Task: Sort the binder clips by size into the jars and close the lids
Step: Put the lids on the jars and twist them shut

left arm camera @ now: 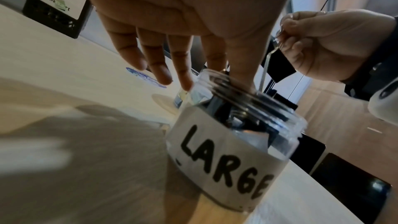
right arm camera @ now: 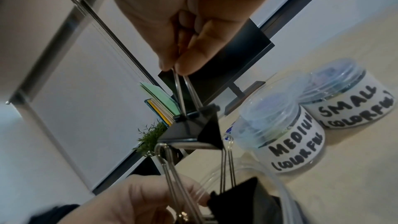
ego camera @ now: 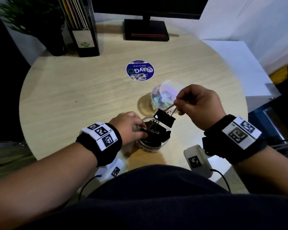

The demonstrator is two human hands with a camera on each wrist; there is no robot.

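The open clear jar labelled LARGE (ego camera: 150, 147) (left arm camera: 226, 156) stands near the table's front edge and holds several big black binder clips. My left hand (ego camera: 140, 131) (left arm camera: 232, 77) holds its left rim, thumb down inside the mouth and index finger outside. My right hand (ego camera: 177, 103) (right arm camera: 174, 68) pinches the wire handles of a large black binder clip (ego camera: 165, 119) (right arm camera: 191, 130), which hangs just above the jar's mouth. Close behind stand the MEDIUM jar (right arm camera: 286, 144) and the SMALL jar (right arm camera: 353, 108), both lidded and holding coloured clips.
A round blue sticker (ego camera: 140, 70) lies mid-table. A monitor stand (ego camera: 146, 29), a black file holder (ego camera: 85, 30) and a potted plant (ego camera: 45, 25) line the back. A white cabinet (ego camera: 239, 63) adjoins the round table's right side.
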